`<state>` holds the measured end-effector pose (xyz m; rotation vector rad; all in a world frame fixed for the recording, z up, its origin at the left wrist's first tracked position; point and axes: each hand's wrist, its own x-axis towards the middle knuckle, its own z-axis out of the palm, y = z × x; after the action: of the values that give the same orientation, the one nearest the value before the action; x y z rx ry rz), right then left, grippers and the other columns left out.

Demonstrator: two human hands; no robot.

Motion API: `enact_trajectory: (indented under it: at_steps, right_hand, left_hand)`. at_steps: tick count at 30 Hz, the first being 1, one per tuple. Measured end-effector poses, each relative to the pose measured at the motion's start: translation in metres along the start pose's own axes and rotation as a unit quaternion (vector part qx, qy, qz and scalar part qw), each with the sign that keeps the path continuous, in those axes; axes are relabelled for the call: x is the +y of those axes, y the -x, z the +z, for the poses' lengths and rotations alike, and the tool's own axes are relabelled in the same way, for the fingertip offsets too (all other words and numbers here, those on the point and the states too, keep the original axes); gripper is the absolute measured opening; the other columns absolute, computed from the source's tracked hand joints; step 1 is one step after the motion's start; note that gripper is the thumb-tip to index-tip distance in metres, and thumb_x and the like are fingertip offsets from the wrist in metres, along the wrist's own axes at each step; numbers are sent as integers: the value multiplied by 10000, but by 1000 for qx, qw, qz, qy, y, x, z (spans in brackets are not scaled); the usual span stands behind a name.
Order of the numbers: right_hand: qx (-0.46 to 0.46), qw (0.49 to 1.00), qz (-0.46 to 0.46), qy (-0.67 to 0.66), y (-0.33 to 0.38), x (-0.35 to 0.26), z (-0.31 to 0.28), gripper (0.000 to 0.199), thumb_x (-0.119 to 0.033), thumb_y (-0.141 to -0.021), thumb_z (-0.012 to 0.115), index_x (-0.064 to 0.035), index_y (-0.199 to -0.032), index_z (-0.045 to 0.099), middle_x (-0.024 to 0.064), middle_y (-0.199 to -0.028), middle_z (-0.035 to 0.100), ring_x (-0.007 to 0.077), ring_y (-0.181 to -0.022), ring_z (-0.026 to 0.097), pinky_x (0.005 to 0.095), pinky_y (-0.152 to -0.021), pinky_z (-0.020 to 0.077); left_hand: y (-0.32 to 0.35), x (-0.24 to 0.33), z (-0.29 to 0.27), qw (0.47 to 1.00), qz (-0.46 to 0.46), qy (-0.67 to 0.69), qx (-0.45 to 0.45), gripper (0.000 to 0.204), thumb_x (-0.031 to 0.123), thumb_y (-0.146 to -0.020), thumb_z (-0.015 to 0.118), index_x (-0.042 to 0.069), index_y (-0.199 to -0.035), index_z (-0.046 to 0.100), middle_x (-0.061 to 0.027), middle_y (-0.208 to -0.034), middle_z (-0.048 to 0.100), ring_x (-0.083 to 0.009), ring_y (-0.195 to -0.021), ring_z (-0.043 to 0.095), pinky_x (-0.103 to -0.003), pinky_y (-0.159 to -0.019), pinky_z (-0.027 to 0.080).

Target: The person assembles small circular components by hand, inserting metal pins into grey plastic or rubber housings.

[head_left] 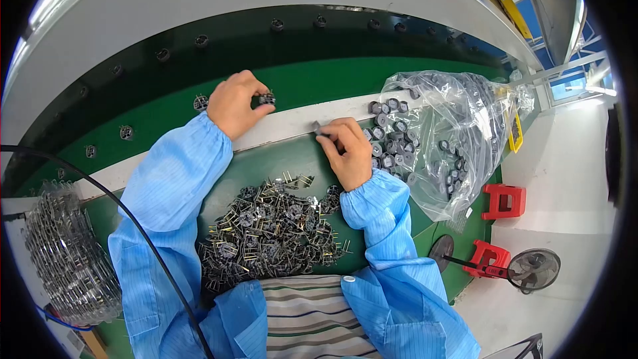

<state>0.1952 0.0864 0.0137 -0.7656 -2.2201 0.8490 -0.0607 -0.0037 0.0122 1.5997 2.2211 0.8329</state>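
Note:
Between thumb and fingers, my left hand pinches a small black round component with pins, above the edge of the green conveyor belt. My right hand is closed on a small grey cap over the white rail. Just right of that hand, several grey and black caps lie loose at the mouth of a clear plastic bag. A large heap of black components with metal pins covers the green tabletop in front of my body.
Several components stand spaced along the belt. Stacked clear trays sit at far left. A black cable crosses over my left arm. At right are red stools, a fan and a yellow bin.

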Motion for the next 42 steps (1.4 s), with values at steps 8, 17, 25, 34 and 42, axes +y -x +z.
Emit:
enact_trajectory:
  at_steps: [8, 17, 25, 34, 42]
  right_hand:
    - [-104, 984, -142, 21, 4, -10, -29, 274, 30, -778, 796, -56, -1034, 747, 97, -1024, 659, 313, -968, 648, 387, -795, 541]
    - [-194, 975, -60, -91, 13, -7, -28, 168, -1, -771, 830, -53, -897, 731, 94, -939, 661, 290, -886, 641, 382, -732, 534]
    - [-88, 989, -109, 58, 13, -1, -25, 230, -45, -736, 876, -9, -895, 714, 105, -941, 624, 289, -887, 629, 382, -718, 527]
    - [-81, 987, -121, 68, 4, -2, -30, 170, -74, -747, 850, -56, -849, 715, 67, -902, 650, 287, -847, 609, 400, -704, 504]
    - [-144, 978, -123, 85, 6, -2, -31, 145, -88, -752, 841, -81, -842, 728, 38, -895, 669, 276, -862, 607, 402, -743, 464]
  left_hand:
    - [16, 36, 7, 969, 247, 21, -7, 510, 184, -765, 863, 145, -1234, 666, -42, -1265, 587, -294, -1233, 511, -447, -984, 392]
    - [31, 38, 37, 962, 224, 109, -108, 442, 213, -778, 872, 124, -1156, 662, -25, -1146, 596, -268, -1130, 564, -433, -948, 435]
    - [25, 31, 28, 956, 203, 161, -141, 432, 204, -757, 897, 106, -1116, 677, -68, -1082, 599, -301, -1071, 597, -445, -954, 478]
    - [34, 50, 37, 968, 215, 113, -57, 384, 245, -742, 907, 108, -1031, 695, -67, -1054, 606, -291, -1069, 613, -442, -968, 465]
    - [37, 48, 42, 973, 191, 112, -70, 379, 279, -716, 923, 120, -979, 701, -46, -1015, 595, -265, -1057, 607, -425, -949, 453]
